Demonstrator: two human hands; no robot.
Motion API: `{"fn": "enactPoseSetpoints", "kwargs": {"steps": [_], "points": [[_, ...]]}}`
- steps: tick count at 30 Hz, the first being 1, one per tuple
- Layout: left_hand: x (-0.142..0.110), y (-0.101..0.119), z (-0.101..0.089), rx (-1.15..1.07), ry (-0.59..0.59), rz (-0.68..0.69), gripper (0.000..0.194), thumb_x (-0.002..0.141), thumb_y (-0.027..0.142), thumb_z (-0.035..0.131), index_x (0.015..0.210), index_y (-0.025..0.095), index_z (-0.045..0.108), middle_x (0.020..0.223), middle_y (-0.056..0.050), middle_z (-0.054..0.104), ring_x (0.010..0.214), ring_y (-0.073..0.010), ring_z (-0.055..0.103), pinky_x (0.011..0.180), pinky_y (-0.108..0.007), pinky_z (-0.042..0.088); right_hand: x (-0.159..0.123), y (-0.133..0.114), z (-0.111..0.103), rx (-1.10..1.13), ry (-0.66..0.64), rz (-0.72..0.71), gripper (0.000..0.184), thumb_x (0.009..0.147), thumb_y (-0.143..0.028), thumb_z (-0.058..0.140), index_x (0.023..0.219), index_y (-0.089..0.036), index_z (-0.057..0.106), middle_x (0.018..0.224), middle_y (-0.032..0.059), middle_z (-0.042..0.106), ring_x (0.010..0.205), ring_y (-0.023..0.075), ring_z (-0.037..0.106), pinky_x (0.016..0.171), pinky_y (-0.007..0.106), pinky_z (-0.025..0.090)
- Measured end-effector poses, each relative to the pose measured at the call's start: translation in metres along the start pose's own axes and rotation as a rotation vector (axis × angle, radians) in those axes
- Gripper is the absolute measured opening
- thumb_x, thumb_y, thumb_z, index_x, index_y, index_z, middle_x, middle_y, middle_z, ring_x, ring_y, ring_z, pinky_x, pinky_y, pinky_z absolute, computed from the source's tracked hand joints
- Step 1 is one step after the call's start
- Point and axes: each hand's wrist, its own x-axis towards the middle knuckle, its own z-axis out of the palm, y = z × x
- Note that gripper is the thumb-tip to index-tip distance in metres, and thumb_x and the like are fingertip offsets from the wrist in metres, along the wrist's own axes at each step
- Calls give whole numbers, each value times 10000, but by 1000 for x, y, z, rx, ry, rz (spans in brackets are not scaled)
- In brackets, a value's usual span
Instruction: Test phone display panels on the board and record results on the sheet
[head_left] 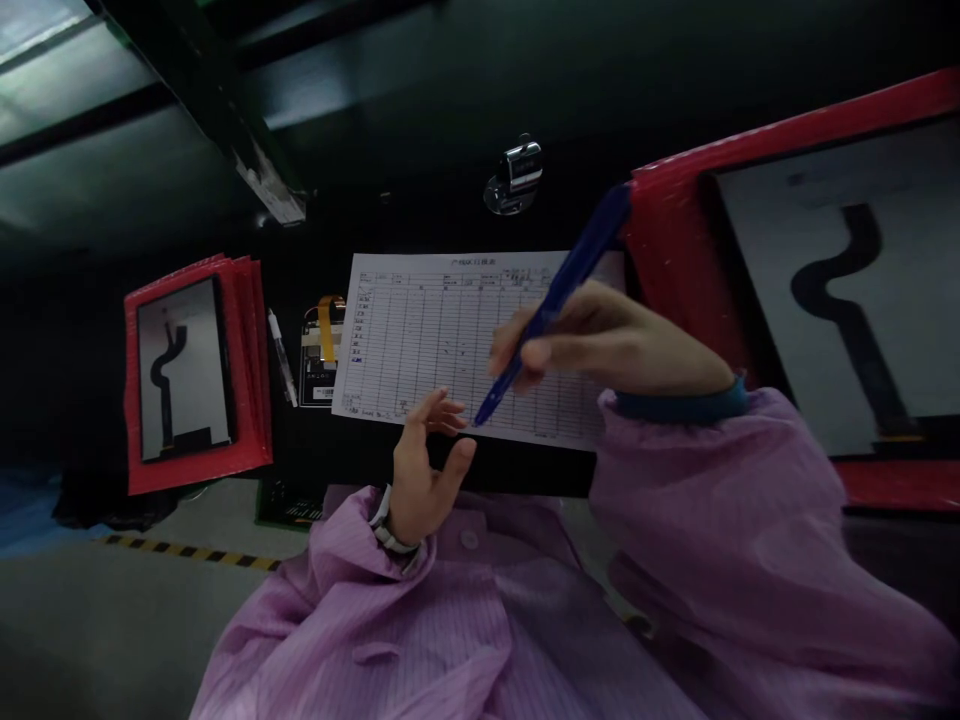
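Pinched between thumb and fingers of the right hand [600,340], curled closely round the barrel: a blue pen [559,291], long, slim and deep in colour, tilted with tip toward the near left and butt toward the far right. Tip poised at the near edge of a white form sheet [397,365]; impossible to tell from this angle whether touching the paper or just above.

Spread flat, slightly askew, on the dark table [540,468], straight ahead of the person. Printed with a fine grid of many rows and columns, headed at the far edge by a centred title, too small to read reliably. Filled by hand down the left column, with a few small marks toward the middle, more writing at the near left corner, and many cells left blank.

Over the near edge, just left of the pen tip, the left hand [424,475]: empty, fingers loosely bent, thumb held well away from them.

To the left of the sheet, a circuit module [321,370] with an amber ribbon, then a white pen [283,360], then red sleeves [253,345] under a grey panel. Beyond the far edge, a small chrome device [523,168]. At right, red wrapping [664,240] beneath a larger panel [926,290].
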Motion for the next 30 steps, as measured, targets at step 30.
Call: {"fn": "enactPoseSetpoints", "kwargs": {"steps": [30], "points": [[-1,-9,-9,80,-322,380,271,1051,289,351,845,218,514,593,-18,522,495,-164,519,453,-310,379,-20,-6,20,-55,-473,-67,292,928,-58,569,1158,-155,721,937,108,742,817,165,706,753,245,545]]}}
